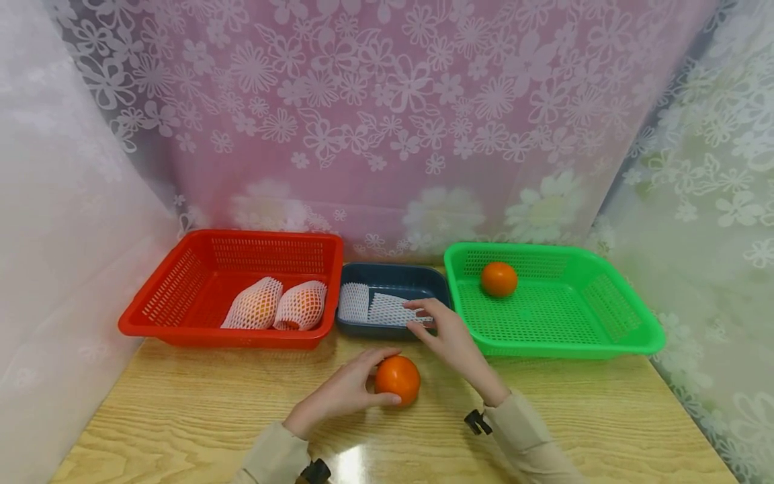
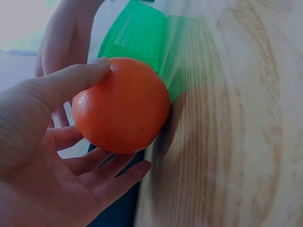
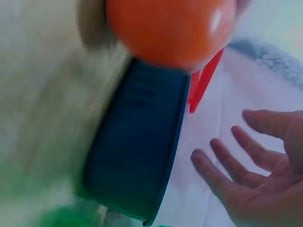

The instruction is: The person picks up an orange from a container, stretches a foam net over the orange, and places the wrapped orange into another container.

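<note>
My left hand (image 1: 347,390) grips a bare orange (image 1: 398,380) low over the wooden table, thumb on one side and fingers around the other. In the left wrist view the orange (image 2: 124,106) shows smooth and shiny, its underside close to the tabletop. My right hand (image 1: 449,336) is over the front right of a small dark blue tray (image 1: 394,271); in the right wrist view its fingers (image 3: 236,175) are spread with nothing between them. Two white foam net sleeves lie in that tray: one upright-looking sleeve (image 1: 353,302) at left, and a flatter sleeve (image 1: 387,310) beside my right fingertips.
A red basket (image 1: 163,329) at left holds two net-wrapped fruits (image 1: 259,306). At right, a green basket (image 1: 562,346) holds one bare orange (image 1: 498,279). Floral curtains (image 1: 387,134) hang behind and at both sides of the wooden table (image 1: 193,403).
</note>
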### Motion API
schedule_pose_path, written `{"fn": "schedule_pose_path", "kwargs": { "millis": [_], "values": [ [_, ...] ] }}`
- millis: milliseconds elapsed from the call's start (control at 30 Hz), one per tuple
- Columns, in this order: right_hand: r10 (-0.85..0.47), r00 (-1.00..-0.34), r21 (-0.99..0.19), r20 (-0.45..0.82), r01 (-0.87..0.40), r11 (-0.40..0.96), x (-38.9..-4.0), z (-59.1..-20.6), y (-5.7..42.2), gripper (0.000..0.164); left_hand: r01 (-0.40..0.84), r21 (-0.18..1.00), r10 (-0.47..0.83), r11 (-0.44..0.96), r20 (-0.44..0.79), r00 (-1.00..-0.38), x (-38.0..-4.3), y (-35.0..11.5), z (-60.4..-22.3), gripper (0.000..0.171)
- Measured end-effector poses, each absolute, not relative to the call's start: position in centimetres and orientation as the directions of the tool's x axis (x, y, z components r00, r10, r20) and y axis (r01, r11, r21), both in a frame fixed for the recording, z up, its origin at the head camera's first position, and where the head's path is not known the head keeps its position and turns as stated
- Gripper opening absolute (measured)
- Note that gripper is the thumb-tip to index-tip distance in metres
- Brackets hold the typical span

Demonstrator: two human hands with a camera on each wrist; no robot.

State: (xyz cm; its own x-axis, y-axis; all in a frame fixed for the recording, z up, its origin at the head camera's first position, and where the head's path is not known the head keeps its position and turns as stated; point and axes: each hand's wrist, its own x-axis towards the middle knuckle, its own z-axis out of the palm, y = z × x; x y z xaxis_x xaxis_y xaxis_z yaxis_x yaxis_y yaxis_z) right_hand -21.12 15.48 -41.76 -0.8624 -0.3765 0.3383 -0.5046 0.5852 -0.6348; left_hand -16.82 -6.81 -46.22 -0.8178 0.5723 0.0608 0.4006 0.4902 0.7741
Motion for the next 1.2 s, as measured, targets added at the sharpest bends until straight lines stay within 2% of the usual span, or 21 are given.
{"fn": "schedule_pose_path", "kwargs": {
  "millis": [100, 233, 400, 600, 833, 1033, 1200],
  "values": [
    [-0.339, -0.884, -0.515, 0.323, -0.465, 0.72, -22.7, -41.7, 14.6, 0.035, 0.409, 0.772, 0.579, 0.487, 0.066, -0.813, -16.8, -6.8, -46.3, 0.074],
    [-0.309, -0.92, -0.408, 0.243, -0.386, 0.827, -24.9, -42.2, 13.6, 0.035, 0.41, 0.774, 0.581, 0.482, 0.068, -0.811, -16.8, -6.9, -46.2, 0.074],
    [-0.271, -0.953, -0.355, 0.134, -0.302, 0.885, -26.9, -43.5, 13.0, 0.036, 0.425, 0.765, 0.588, 0.484, 0.075, -0.805, -16.8, -6.8, -46.2, 0.074],
    [-0.228, -0.968, -0.339, 0.107, -0.251, 0.907, -27.6, -44.3, 13.1, 0.033, 0.437, 0.754, 0.588, 0.49, 0.083, -0.804, -16.8, -6.7, -46.3, 0.076],
    [-0.168, -0.959, -0.356, 0.231, -0.243, 0.902, -27.1, -43.9, 13.1, 0.019, 0.436, 0.753, 0.585, 0.493, 0.083, -0.807, -16.6, -6.6, -46.3, 0.078],
    [-0.156, -0.902, -0.344, 0.403, -0.307, 0.887, -26.1, -41.9, 13.0, 0.013, 0.437, 0.749, 0.586, 0.498, 0.08, -0.806, -16.6, -6.4, -46.1, 0.079],
    [-0.103, -0.862, -0.388, 0.497, -0.327, 0.862, -25.4, -40.4, 13.5, 0.011, 0.447, 0.742, 0.588, 0.499, 0.089, -0.804, -16.5, -6.4, -46.1, 0.079]
  ]
}}
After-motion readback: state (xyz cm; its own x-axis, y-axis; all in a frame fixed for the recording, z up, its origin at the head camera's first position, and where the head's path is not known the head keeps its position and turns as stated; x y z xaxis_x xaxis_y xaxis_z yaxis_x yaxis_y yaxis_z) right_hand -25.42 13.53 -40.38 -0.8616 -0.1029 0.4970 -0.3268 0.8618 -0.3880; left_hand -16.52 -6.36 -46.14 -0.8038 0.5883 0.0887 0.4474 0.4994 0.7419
